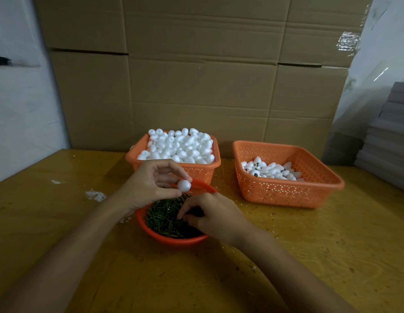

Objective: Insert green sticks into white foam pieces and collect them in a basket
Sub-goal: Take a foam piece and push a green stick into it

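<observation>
My left hand (pixel 151 181) pinches a white foam piece (pixel 184 185) between thumb and fingertips, above the far rim of a round orange bowl (pixel 171 240). The bowl is full of green sticks (pixel 164 219). My right hand (pixel 210 213) reaches into the bowl with its fingers curled down among the sticks; whether it holds one is hidden. Behind the bowl stands an orange basket (pixel 196 169) heaped with plain white foam pieces (pixel 180 145). To the right, a second orange basket (pixel 291 190) holds several foam pieces with green sticks in them (pixel 271 171).
Everything sits on a yellow-brown wooden table (pixel 60 222) with white foam crumbs at the left (pixel 95 195). Large cardboard boxes (pixel 196 75) form a wall behind the baskets. A stack of grey sheets (pixel 388 136) rises at the right edge.
</observation>
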The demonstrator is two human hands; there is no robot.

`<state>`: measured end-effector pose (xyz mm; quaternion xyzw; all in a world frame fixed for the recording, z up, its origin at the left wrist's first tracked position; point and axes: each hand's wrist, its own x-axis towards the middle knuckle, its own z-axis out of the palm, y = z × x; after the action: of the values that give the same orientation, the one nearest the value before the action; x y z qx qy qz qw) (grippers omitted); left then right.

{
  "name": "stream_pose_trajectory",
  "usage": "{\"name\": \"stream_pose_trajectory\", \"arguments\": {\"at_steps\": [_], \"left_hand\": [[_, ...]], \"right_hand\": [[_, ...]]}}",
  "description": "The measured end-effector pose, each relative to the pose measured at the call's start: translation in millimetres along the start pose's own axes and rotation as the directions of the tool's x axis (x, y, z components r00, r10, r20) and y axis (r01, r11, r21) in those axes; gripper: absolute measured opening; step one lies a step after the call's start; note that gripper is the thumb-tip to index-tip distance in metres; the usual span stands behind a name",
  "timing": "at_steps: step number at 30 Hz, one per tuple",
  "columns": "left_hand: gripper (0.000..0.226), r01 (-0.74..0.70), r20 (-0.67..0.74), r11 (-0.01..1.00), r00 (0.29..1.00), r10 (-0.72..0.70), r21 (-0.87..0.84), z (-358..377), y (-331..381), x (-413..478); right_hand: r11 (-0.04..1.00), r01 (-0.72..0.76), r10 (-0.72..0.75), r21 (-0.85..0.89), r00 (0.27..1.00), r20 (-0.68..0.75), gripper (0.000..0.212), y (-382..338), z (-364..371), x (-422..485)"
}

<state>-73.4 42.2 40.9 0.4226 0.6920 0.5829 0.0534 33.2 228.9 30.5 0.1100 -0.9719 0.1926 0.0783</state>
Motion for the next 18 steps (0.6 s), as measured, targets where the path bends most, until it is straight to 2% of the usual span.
{"name": "stream_pose_trajectory", "arguments": {"at_steps": [12,18], "left_hand": [[0.031,0.008,-0.001,0.999,1.000,-0.008,0.031,0.6,1.6,-0.6],[0.030,0.037,-0.016,0.998,0.999,-0.036,0.042,1.3,1.4,-0.6]], "right_hand": [[1.000,-0.005,0.005,0.006,1.000,-0.001,0.020,-1.2,0.1,-0.3],[0.999,0.000,0.003,0.053,0.998,-0.061,0.020,1.0,2.7,-0.1]]}}
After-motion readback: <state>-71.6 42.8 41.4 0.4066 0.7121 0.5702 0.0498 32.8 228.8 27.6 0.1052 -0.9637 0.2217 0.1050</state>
